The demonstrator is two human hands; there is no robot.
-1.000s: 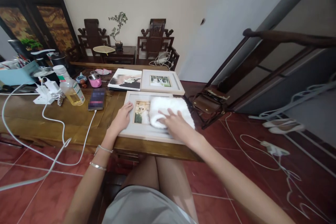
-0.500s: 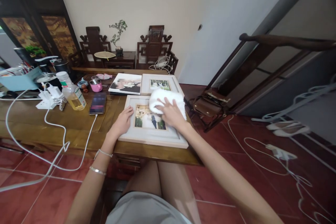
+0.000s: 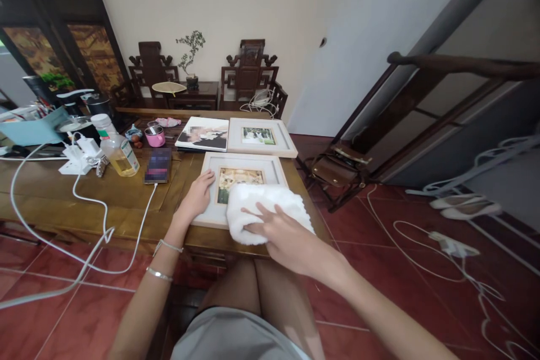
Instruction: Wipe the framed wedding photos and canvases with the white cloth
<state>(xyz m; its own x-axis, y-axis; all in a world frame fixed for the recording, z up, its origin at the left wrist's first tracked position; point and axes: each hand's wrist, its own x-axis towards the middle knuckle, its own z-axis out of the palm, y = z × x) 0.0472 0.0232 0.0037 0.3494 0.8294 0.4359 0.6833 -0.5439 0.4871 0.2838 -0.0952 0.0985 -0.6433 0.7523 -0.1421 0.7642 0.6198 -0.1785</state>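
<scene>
A pale wooden picture frame [image 3: 211,164] with a photo inside lies flat near the table's front edge. My left hand [image 3: 199,194] holds its left side, fingers over the border and bent around the edge. Under my right hand [image 3: 280,230], a folded white towel [image 3: 253,202] is gripped and pressed on the frame's lower right part, covering that corner and much of the photo. Behind it lies a second picture frame [image 3: 280,138], beside a white-covered photo album or panel [image 3: 198,130].
The wooden table [image 3: 143,202] carries a phone [image 3: 157,166] on a white cable, a bottle of yellow liquid [image 3: 120,149], a pink cup [image 3: 154,136], a white plug adapter [image 3: 80,157] and a blue box [image 3: 34,126]. Right of the table stands a chair with a brown bag [image 3: 340,169].
My right hand has drawn the towel down toward me, from the frame's upper right to its lower right corner. My left hand stays at the left edge.
</scene>
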